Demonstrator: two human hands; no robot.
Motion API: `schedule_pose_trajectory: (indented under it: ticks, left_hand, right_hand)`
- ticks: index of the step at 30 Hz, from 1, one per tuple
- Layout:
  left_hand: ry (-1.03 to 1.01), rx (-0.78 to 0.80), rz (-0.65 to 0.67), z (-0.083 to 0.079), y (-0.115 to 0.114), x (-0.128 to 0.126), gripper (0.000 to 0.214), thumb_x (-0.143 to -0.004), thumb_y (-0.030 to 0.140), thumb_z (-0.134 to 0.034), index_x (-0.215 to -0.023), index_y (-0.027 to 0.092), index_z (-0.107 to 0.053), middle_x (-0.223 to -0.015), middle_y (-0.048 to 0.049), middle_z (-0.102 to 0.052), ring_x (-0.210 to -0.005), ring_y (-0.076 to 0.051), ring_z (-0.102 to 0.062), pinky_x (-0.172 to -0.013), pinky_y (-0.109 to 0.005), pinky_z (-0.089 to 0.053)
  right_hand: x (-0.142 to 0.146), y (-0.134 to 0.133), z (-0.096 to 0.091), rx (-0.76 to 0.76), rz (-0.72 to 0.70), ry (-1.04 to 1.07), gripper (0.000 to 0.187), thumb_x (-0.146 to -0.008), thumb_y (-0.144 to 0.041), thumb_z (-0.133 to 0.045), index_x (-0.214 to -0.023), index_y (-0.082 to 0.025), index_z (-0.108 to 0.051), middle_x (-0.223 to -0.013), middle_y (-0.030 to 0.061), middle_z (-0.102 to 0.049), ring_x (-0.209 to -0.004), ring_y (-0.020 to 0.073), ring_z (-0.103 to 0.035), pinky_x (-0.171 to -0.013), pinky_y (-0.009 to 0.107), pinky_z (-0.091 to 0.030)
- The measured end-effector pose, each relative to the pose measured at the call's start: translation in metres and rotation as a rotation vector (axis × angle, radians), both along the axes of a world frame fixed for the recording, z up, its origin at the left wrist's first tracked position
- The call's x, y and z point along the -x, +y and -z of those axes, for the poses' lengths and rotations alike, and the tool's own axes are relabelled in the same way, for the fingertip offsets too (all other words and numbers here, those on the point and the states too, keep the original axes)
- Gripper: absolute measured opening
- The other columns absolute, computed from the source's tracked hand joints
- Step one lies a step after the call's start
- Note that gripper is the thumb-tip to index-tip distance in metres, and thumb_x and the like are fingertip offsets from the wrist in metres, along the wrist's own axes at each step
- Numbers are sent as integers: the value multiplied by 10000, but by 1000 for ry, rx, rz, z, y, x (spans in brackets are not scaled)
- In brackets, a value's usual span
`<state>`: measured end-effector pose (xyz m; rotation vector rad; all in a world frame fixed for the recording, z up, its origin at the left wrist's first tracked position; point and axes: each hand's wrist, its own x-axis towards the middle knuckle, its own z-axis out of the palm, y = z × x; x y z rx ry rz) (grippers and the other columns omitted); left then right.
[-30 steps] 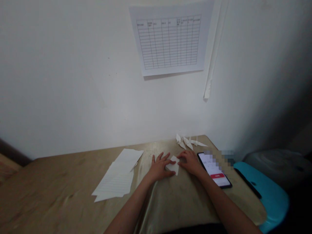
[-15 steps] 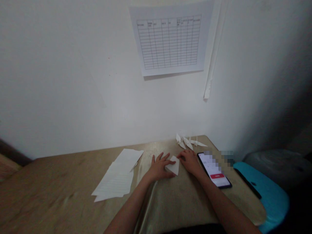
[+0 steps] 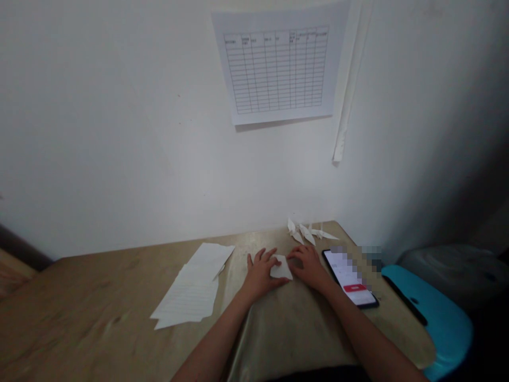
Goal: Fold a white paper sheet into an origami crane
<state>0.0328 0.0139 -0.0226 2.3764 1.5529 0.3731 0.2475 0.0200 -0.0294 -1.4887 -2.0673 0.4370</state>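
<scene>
The folded paper (image 3: 281, 268), a small white piece with angled edges, lies on the tan table (image 3: 99, 297) between the person's two hands, toward the far right part of the tabletop and a little way in from the wall. The left hand (image 3: 259, 274) lies flat on the table at the paper's left side, fingers spread and stretched out, the thumb resting on the paper's near left edge; it grips nothing. The right hand (image 3: 309, 265) sits at the paper's right side with its fingers bent and their tips at the paper's upper right corner; whether they pinch the paper or only press on it cannot be told at this size. Just beyond the right hand, by the wall, a few finished paper cranes (image 3: 306, 232) stand close together. Just right of the right hand lies a phone (image 3: 350, 278), screen lit, with a red bar near its lower end. Well to the left of the hands, a loose stack of lined sheets (image 3: 191, 294) lies fanned out on the table. Past the table's right edge is a teal plastic seat (image 3: 435, 315) with a thin dark object on it. On the wall above hangs a printed grid sheet (image 3: 278, 71), and beside it a white strip (image 3: 348, 95) runs downward.
</scene>
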Motion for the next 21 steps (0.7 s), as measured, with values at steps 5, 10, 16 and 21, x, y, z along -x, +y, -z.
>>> schedule_pose_trajectory:
  ticks: [5,10,16,21]
  left_hand:
    - [-20,-2,27,1,2,2,565,-757,682,-743,-1216,364,-656,-1551,5,-518,-1509,-382,-279,-1176,-792,-23]
    - [-36,61,75,-5,7,15,612,-716,590,-826,-1275,414,-649,-1548,16,-526,-1495,-381,-300,-1189,-767,-16]
    - [-86,127,157,-13,12,31,526,-741,490,-845,-1239,406,-696,-1552,11,-524,-1495,-367,-317,-1209,-717,-31]
    - [-129,158,176,-14,15,35,461,-696,433,-891,-1129,368,-745,-1533,-3,-547,-1503,-352,-325,-1222,-688,-55]
  right_hand:
    - [0,-3,-3,40,-154,-17,316,-847,-258,-676,-1144,-340,-744,-1305,13,-663,-1328,268,-459,-1187,511,-238]
    - [-1,-4,-2,45,-171,-48,357,-878,-206,-629,-1190,-354,-719,-1336,1,-659,-1347,248,-448,-1202,530,-214]
    - [-2,-1,4,7,-184,-29,305,-873,-191,-634,-1131,-318,-734,-1324,16,-671,-1345,248,-458,-1202,547,-222]
    - [-2,0,6,11,-216,-5,256,-890,-190,-606,-1056,-317,-753,-1284,11,-700,-1347,264,-465,-1198,604,-172]
